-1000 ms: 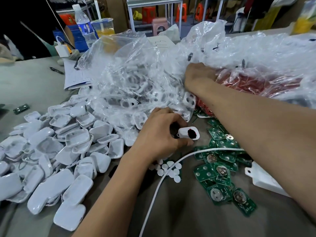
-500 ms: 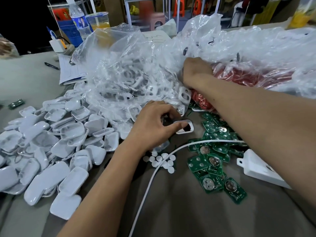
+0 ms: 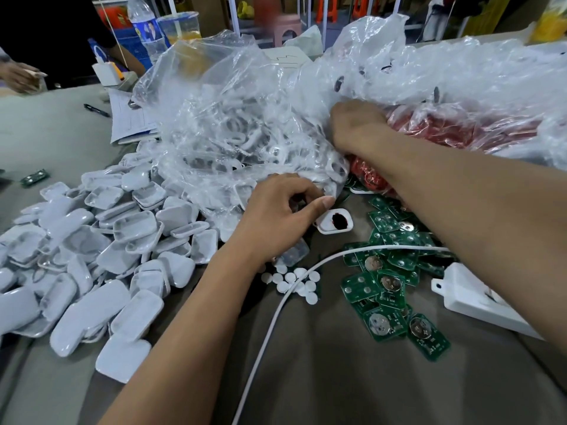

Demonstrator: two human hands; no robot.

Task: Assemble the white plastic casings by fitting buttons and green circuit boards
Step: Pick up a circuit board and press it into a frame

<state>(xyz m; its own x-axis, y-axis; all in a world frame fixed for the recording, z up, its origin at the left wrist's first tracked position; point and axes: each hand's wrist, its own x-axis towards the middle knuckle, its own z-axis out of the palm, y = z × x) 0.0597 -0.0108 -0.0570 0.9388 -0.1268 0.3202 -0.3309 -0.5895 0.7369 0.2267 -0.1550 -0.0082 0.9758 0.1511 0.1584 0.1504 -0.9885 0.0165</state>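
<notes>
White cable, pen, water bottle

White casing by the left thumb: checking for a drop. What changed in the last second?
The left hand pinched the white casing before; now it seems to lie on the table beside the thumb, contact unclear. The right hand stays in the bag of red parts; the green circuit boards lie as before.

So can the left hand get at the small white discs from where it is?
Probably yes: the white discs lie uncovered just below the left hand, with only the white cable crossing their edge.
</notes>
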